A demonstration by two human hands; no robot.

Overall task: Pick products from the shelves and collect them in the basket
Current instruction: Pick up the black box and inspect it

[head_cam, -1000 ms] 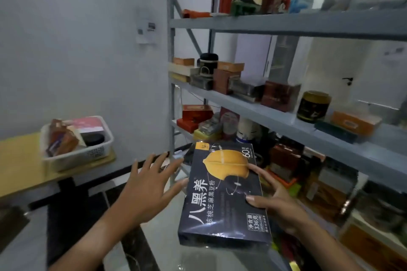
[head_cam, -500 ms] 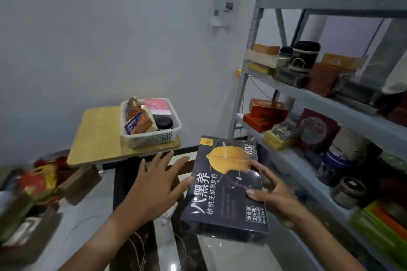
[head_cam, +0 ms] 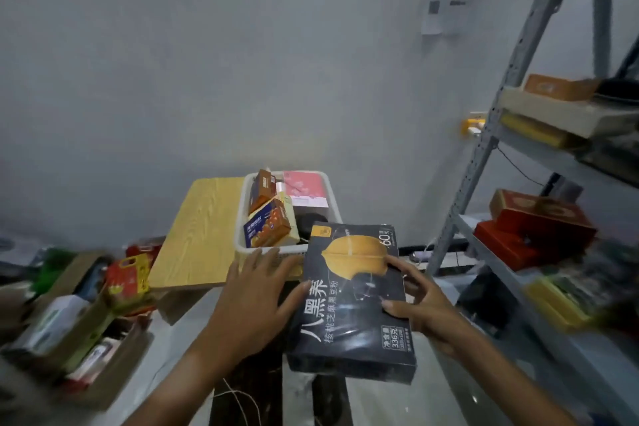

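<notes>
Head view now centres the basket [head_cam: 242, 218], black box [head_cam: 352, 297] nearer it.

Supporting surfaces and what rests on them.

Small wooden table [head_cam: 204, 235] at centre frame: a white basket [head_cam: 242, 218] sits on its 3 o'clock end. Metal shelf rack [head_cam: 491, 135] at 3 o'clock: upper visible shelf carries an orange box [head_cam: 556, 86] stacked on a cream box [head_cam: 567, 114], with a yellow pack [head_cam: 532, 130] beneath; the shelf below carries a red box [head_cam: 532, 235] with a gold-topped box [head_cam: 536, 209] on top of it; the lowest shelf holds a yellow pack [head_cam: 556, 304], other goods there too blurred to identify. Floor [head_cam: 173, 339] at 8 o'clock: an open cardboard carton [head_cam: 100, 339] of mixed packets, with a red and yellow bag [head_cam: 128, 275] just beside the table.
</notes>
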